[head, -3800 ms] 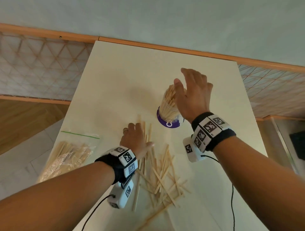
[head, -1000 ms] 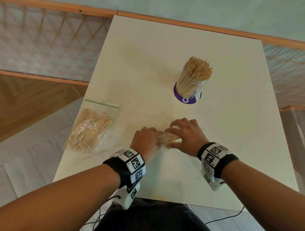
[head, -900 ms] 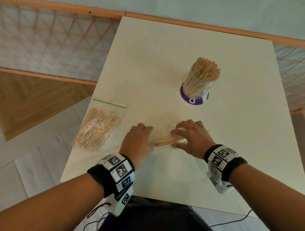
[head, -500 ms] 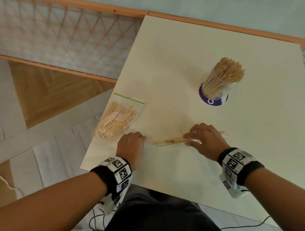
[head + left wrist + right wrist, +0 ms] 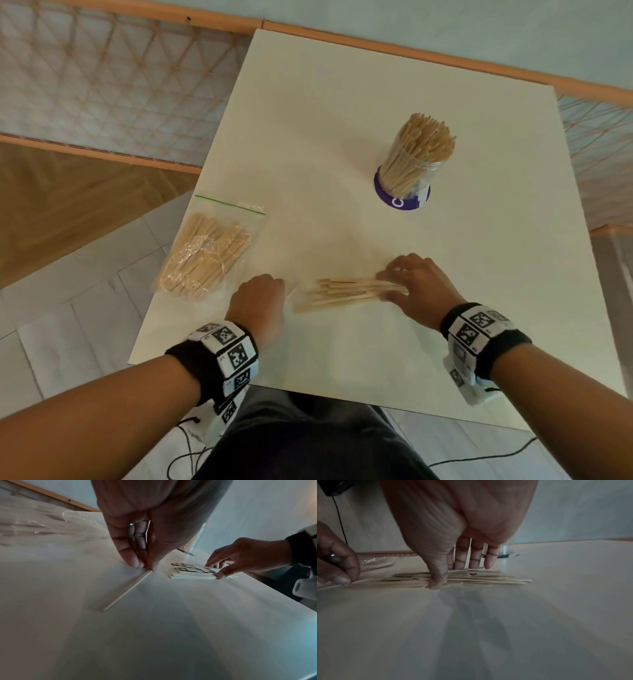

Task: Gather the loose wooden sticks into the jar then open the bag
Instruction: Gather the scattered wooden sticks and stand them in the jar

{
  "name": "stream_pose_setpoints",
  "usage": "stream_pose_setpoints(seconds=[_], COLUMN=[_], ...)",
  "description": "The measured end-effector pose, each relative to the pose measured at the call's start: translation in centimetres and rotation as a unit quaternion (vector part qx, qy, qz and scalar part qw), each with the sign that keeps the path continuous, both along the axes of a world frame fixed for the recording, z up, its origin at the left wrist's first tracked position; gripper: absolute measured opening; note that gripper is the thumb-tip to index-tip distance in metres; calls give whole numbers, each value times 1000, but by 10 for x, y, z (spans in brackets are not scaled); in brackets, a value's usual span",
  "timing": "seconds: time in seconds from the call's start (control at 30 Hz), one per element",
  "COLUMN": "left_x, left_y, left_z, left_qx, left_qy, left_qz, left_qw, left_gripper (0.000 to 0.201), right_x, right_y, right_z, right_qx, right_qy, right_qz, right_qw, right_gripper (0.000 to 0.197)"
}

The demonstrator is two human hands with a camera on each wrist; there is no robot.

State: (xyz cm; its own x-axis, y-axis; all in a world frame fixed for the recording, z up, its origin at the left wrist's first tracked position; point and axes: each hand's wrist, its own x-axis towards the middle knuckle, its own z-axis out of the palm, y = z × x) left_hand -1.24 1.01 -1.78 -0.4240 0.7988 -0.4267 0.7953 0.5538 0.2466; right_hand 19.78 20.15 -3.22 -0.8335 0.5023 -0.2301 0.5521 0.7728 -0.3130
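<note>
A clear jar (image 5: 411,161) on a purple base stands upright at the back right of the white table (image 5: 342,102), packed with wooden sticks. A flat bundle of loose sticks (image 5: 339,291) lies near the front edge. My right hand (image 5: 394,284) pinches its right end, thumb (image 5: 435,584) on the near side and fingers (image 5: 474,561) on the far side. My left hand (image 5: 145,568) is just left of the bundle and pinches the end of one single stick (image 5: 126,591) that lies on the table. A clear zip bag (image 5: 205,253) of sticks lies at the left edge, its green seal shut.
The bag overhangs the table's left edge (image 5: 164,294), beyond which is tiled floor. A wooden rail (image 5: 411,51) and netting run behind the table. Bare tabletop lies between the bundle and the jar.
The scattered sticks are now drawn into one flat bundle. My left hand has slid left off the bundle and now pinches a single stick. My right hand stays on the bundle.
</note>
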Motion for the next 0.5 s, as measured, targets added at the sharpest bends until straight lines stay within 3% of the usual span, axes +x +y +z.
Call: stream_pose_setpoints(seconds=[0.2, 0.4, 0.5], left_x=[2, 2, -1], left_y=[20, 28, 32], left_z=[7, 5, 11], left_qx=[-84, -96, -58], left_qy=[4, 39, 23], left_qz=[-27, -98, -61], left_qw=[996, 990, 996], left_gripper=[18, 21, 16], right_x=[-24, -50, -56], right_y=[-2, -8, -5], right_z=[11, 17, 17], right_qx=[-39, -13, -24], right_qy=[-63, -138, -155], right_qz=[32, 48, 45], right_qw=[997, 989, 987], right_gripper=[29, 34, 34])
